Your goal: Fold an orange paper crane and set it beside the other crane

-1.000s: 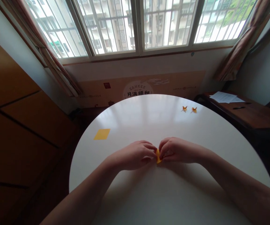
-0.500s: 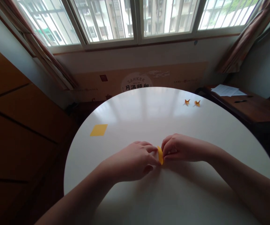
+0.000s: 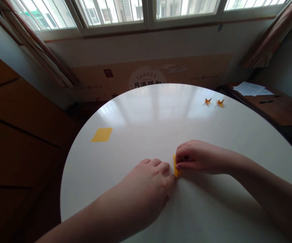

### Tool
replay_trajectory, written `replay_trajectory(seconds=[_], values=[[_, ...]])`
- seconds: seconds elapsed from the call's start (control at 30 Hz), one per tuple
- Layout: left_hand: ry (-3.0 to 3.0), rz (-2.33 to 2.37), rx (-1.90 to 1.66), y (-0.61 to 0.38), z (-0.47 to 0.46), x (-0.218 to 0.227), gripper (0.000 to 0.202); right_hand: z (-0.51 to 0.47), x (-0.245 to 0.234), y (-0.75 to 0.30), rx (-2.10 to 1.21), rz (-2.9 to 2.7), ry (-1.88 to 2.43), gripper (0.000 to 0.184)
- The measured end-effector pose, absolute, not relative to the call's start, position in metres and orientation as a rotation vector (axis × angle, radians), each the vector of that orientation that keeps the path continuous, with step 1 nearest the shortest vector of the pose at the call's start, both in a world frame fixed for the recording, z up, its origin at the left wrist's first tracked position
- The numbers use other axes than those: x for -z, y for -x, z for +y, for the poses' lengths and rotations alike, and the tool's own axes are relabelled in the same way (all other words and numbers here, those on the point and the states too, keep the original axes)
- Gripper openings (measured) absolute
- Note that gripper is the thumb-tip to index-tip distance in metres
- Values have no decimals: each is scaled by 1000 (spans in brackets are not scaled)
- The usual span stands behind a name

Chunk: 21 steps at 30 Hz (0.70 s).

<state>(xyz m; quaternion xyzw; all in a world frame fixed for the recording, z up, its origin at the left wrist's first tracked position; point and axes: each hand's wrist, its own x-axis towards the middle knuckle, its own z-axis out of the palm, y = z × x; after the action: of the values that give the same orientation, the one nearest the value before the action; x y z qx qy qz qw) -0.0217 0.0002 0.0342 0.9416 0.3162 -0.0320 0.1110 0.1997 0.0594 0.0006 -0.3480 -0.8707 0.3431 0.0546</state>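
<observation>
A small piece of folded yellow paper (image 3: 175, 167) stands as a narrow strip on the white round table (image 3: 140, 141). My right hand (image 3: 195, 157) is closed in a pinch on its right side, and the fingers hide part of it. From the left, my left hand (image 3: 152, 184) has its fingers curled down, the fingertips at the paper's lower near end. The back of that hand covers the thumb. To the left lies a flat yellow paper square (image 3: 102, 134), apart from both hands.
Two small folded paper birds (image 3: 208, 101) (image 3: 220, 103) stand near the table's far right edge. Beyond it, a dark wooden side table (image 3: 282, 108) carries white sheets (image 3: 252, 89). A wooden cabinet (image 3: 16, 141) is on the left, and a barred window (image 3: 115, 13) is behind.
My left hand has rolled over and curled, moving nearer along the paper toward its lower end. The paper now shows narrower, with my right fingers over more of it. The view has tipped down.
</observation>
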Motion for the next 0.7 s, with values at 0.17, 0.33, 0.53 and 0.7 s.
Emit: replay_trajectory(seconds=[0.17, 0.33, 0.53, 0.7], values=[[-2826, 948, 202, 21, -9, -26, 22, 59, 2, -195, -908, -2700, 1070, 14], [-2954, 929, 231, 8, -31, -12, 26, 58, 1, -194, -905, -2713, 1095, 14], [-3020, 958, 68, -4, -44, 9, 33, 57, -1, -192, -885, -2728, 1133, 14], [-3024, 1008, 7, -5, -43, 13, 39, 56, 1, -192, -869, -2736, 1152, 13]])
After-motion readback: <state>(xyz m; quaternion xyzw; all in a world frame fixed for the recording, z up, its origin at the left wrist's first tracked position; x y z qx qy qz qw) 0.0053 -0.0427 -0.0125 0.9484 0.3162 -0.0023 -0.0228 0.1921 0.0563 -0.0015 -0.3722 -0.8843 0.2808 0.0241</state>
